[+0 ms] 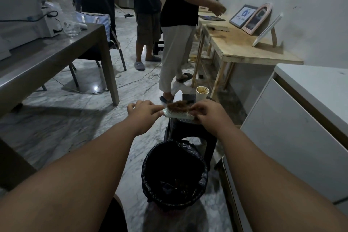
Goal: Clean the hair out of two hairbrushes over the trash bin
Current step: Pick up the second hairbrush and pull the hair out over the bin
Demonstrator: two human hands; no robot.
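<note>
I hold a pale hairbrush level, at arm's length, above a dark stool. A mat of brown hair covers its bristles. My left hand grips the brush at its left end. My right hand pinches the hair at the brush's right end. Nearer to me on the floor stands the trash bin, lined with a black bag, with some dark scraps inside. The brush is beyond the bin's far rim rather than straight over it. I see only this one hairbrush.
The dark stool behind the bin carries a stained paper cup and a dark object. A grey table stands to the left, a white cabinet to the right, a wooden bench beyond. Two people stand ahead; cables cross the marble floor.
</note>
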